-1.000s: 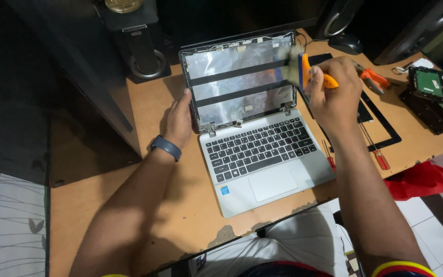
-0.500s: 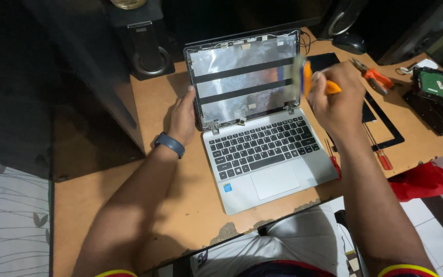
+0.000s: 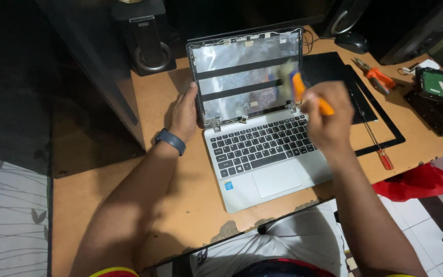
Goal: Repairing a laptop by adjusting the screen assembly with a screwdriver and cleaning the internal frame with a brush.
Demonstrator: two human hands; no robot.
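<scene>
An open silver laptop (image 3: 262,154) lies on the wooden desk (image 3: 180,205), its lid (image 3: 232,77) stripped of the screen so the foil-backed shell with two black strips shows. My left hand (image 3: 183,115) grips the lid's left edge near the hinge. My right hand (image 3: 329,120) holds an orange-handled brush (image 3: 298,87), blurred, with its bristles against the lower right of the bare lid.
A black screen bezel frame (image 3: 385,128) and a dark panel (image 3: 329,69) lie right of the laptop, with a red-handled screwdriver (image 3: 380,151). Orange pliers (image 3: 378,77), circuit boards (image 3: 437,87), a mouse (image 3: 352,43), speakers (image 3: 149,41) and a red cloth (image 3: 416,182) surround them.
My right hand with the brush has swept down and left across the lid, from the upper right edge to the lower right area. My left hand keeps its hold.
</scene>
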